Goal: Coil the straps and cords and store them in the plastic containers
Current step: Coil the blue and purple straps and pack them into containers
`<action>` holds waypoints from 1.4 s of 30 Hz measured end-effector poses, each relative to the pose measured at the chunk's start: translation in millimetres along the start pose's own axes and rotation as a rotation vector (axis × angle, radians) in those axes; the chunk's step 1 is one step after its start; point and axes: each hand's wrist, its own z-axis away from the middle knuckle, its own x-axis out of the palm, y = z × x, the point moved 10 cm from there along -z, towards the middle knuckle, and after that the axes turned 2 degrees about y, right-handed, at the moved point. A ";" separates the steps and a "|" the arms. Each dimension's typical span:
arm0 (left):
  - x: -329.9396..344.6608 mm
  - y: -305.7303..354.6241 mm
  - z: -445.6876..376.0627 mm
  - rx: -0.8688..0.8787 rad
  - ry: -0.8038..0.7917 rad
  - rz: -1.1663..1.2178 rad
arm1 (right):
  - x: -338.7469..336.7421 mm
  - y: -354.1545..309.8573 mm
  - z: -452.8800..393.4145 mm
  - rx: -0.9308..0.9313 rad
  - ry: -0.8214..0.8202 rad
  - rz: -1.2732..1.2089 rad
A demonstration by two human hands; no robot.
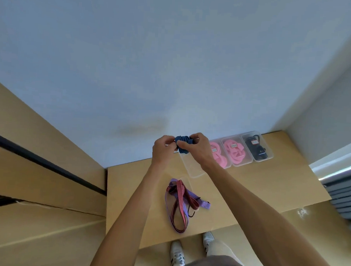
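You gripped the dark blue striped elastic strap bundle [182,145] in both hands, left hand [163,150] and right hand [198,149], above the empty clear plastic container [192,169] on the table [248,188]. It looked light, soft and springy; pinching across the wraps should stop uncoiling.

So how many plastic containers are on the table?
4, in a row along the wall: an empty container under the hands, two pink-strap containers, and a black-cord container rightmost. The right arm may hide more.
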 end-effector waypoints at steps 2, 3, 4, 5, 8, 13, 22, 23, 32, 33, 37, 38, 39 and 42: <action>28.6 -19.4 1.2 -0.043 -0.080 -0.051 | -15.7 24.2 -1.8 0.031 0.042 0.053; 42.2 -29.6 3.0 -0.061 -0.113 -0.083 | -22.4 37.2 -3.5 0.049 0.061 0.088; 53.7 -38.2 4.2 -0.068 -0.136 -0.117 | -27.3 50.1 -6.6 0.064 0.069 0.111; 63.6 -45.6 4.2 -0.064 -0.151 -0.150 | -30.2 62.3 -11.0 0.075 0.068 0.121; 87.7 -63.6 -2.0 -0.020 -0.182 -0.208 | -27.6 88.8 -32.0 0.102 0.024 0.139; 103.1 -95.1 -27.2 -0.005 -0.057 -0.307 | 1.5 115.3 -85.0 0.063 -0.096 0.261; 126.9 -132.0 -75.3 0.070 0.025 -0.498 | 45.4 153.7 -152.1 -0.126 -0.227 0.608; 129.4 -134.3 -78.1 0.074 0.018 -0.530 | 47.7 157.8 -154.0 -0.145 -0.238 0.660; 87.0 -133.7 -58.9 -0.007 0.207 -0.624 | 42.9 141.6 -131.8 -0.337 -0.142 0.877; 79.1 -139.8 -50.9 -0.063 0.209 -0.646 | 43.3 138.0 -122.3 -0.324 -0.148 0.827; 57.5 -178.9 -3.2 -0.292 0.141 -0.757 | 64.9 157.2 -71.2 -0.197 -0.364 0.764; 52.7 -188.0 8.3 -0.333 0.138 -0.763 | 70.2 169.5 -58.9 -0.125 -0.420 0.777; 48.5 -196.0 17.8 -0.366 0.136 -0.771 | 76.3 181.7 -48.1 -0.066 -0.468 0.788; 41.5 -215.2 34.8 -0.421 0.119 -0.804 | 96.7 209.0 -22.0 0.008 -0.544 0.826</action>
